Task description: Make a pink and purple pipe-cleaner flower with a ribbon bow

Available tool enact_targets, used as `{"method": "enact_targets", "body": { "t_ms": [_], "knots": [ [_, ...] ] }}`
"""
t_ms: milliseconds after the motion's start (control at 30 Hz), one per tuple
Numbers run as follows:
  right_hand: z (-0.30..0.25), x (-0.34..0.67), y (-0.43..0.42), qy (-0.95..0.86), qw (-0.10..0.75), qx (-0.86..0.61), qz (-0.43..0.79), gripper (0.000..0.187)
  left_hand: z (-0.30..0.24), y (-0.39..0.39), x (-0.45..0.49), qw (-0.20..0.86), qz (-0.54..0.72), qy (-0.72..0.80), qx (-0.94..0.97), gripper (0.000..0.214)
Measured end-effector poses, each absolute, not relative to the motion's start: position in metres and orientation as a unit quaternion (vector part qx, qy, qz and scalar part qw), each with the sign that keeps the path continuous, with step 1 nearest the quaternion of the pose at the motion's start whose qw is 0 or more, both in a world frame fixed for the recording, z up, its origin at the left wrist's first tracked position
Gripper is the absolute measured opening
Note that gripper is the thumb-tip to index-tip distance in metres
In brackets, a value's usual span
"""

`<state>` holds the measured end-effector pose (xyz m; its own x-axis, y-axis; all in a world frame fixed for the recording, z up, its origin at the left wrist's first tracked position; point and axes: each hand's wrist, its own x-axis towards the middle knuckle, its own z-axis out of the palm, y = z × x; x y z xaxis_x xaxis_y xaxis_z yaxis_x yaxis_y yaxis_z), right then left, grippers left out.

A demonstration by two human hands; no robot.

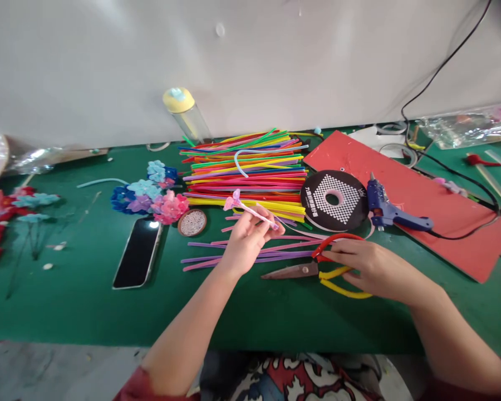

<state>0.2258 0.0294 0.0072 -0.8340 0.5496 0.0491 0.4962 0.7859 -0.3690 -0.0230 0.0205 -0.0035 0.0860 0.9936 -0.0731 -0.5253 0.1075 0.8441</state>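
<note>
My left hand (244, 239) pinches a pink pipe-cleaner stem with a small pink flower (236, 200) at its tip, held just above the table. My right hand (371, 267) rests on the scissors (300, 271), fingers curled over the red and yellow handles; the blades lie closed on the green table, pointing left. A few purple and pink pipe cleaners (217, 259) lie loose under my left hand. A large pile of many-coloured pipe cleaners (250, 167) sits just beyond.
A phone (137, 253) lies left of my hands, beside finished blue and pink flowers (150, 195). A black ribbon spool (334, 199), blue glue gun (386, 209) on a red board (442, 211), and a plastic bottle (186, 114) stand behind. More flowers (8, 214) at far left.
</note>
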Motion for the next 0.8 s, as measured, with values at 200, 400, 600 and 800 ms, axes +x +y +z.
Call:
{"method": "enact_targets", "body": {
  "t_ms": [200, 400, 600, 800],
  "knots": [
    [0.005, 0.221, 0.027, -0.931, 0.069, -0.287, 0.215, 0.034, -0.003, 0.014, -0.019, 0.689, 0.517, 0.325, 0.390, 0.014],
    [0.008, 0.215, 0.024, -0.913, 0.168, -0.314, 0.197, 0.029, -0.005, 0.009, -0.016, 0.698, 0.465, 0.311, 0.446, 0.029],
    [0.002, 0.203, 0.014, -0.907, 0.186, -0.309, 0.217, 0.050, 0.003, 0.004, -0.009, 0.695, 0.364, 0.361, 0.505, 0.040],
    [-0.001, 0.196, 0.011, -0.908, 0.188, -0.296, 0.228, 0.042, 0.005, 0.001, -0.006, 0.684, 0.341, 0.374, 0.526, 0.045]
  ]
}}
